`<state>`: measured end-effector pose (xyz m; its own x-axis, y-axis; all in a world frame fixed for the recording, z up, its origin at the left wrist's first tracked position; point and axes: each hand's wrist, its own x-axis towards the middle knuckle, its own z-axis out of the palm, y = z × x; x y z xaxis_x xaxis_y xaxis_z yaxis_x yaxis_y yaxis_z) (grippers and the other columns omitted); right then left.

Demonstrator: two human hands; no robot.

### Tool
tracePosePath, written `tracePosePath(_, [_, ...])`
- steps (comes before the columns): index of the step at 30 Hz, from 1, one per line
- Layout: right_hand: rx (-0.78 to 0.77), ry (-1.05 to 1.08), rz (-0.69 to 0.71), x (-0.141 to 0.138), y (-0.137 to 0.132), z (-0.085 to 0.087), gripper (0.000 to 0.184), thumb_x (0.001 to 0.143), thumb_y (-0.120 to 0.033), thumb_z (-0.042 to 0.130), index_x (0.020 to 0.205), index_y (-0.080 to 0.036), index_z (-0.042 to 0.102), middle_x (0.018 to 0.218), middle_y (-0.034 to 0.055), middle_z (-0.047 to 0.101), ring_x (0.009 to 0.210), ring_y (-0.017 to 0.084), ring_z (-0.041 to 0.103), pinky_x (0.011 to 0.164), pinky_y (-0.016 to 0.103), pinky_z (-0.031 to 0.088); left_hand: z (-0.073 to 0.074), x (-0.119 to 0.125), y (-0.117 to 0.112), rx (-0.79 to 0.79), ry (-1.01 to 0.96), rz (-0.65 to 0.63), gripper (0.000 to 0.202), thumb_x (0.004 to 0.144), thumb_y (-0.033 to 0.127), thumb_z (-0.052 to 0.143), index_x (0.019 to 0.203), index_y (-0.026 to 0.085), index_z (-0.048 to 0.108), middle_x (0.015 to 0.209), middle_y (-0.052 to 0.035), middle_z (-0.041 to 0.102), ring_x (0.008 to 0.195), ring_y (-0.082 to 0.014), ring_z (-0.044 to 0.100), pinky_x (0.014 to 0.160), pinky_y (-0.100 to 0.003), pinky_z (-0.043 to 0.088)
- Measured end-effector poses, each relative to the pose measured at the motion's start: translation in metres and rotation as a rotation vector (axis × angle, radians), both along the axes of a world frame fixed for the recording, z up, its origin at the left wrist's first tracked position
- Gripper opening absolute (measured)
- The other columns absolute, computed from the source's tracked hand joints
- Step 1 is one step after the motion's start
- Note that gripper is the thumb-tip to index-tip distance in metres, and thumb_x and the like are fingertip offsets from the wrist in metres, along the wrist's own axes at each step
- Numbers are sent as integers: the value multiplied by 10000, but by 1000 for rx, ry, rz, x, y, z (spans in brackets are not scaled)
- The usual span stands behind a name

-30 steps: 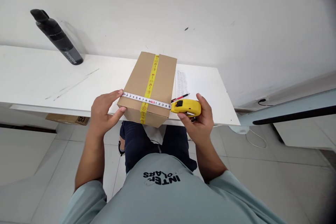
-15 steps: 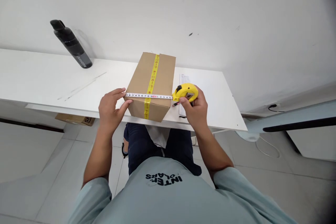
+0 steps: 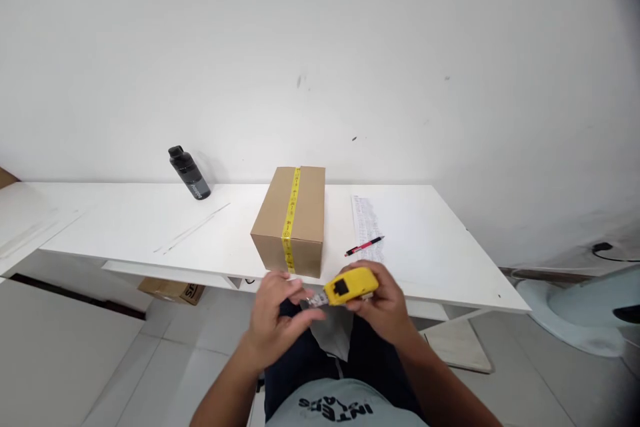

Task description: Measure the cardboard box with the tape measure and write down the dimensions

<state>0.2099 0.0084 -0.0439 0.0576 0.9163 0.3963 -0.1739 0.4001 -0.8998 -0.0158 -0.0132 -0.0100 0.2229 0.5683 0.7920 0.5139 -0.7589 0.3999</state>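
Note:
My right hand (image 3: 385,300) is wrapped round a yellow tape measure (image 3: 353,285), held in front of the table's near edge above my lap. A short, blurred length of its blade (image 3: 318,299) sticks out to the left. My left hand (image 3: 277,313) is beside the blade's end, thumb and fingers apart; whether a fingertip touches the blade I cannot tell. Just beyond my hands, a cardboard box (image 3: 293,213) sealed with yellow printed tape (image 3: 290,217) sits at the front of the white table (image 3: 420,247). Neither hand touches the box.
Right of the box lies a printed sheet (image 3: 365,217) with a red and black pen (image 3: 365,245) across it. A black bottle (image 3: 189,173) stands at the back left near the wall (image 3: 320,47). Another cardboard box (image 3: 171,289) is below the table.
Both hands have come off the box and back toward my body. The blade, earlier stretched across the box top, is now mostly inside the tape measure. My view has tilted up.

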Motion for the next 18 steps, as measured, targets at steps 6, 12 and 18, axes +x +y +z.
tracePosePath(6, [-313, 89, 125, -9, -26, -20, 454, 736, -436, 902, 1060, -241, 652, 904, 18, 728, 781, 171, 675, 707, 285, 592, -38, 16, 9, -113, -36, -33, 762, 863, 614, 776, 1490, 301, 478, 949, -32, 760, 756, -184, 736, 759, -351, 629])
tracePosePath(12, [-531, 95, 327, -20, -17, -54, 1185, 636, -288, 958, 1613, -310, 288, 937, -30, 698, 867, 178, 689, 860, 341, 574, -10, -52, 50, 123, 0, 349, 627, 972, 599, 639, 1484, 251, 540, 1401, -158, 660, 1340, -285, 612, 1114, -462, 513])
tracePosePath(18, [-695, 311, 430, -63, 0, -99, 1585, 521, -346, 1011, 1695, -272, -52, 957, -18, 747, 835, 176, 686, 842, 350, 577, -18, -75, 100, -445, -257, 173, 696, 937, 672, 637, 1481, 246, 552, 1486, -172, 624, 1368, -303, 622, 1103, -465, 548])
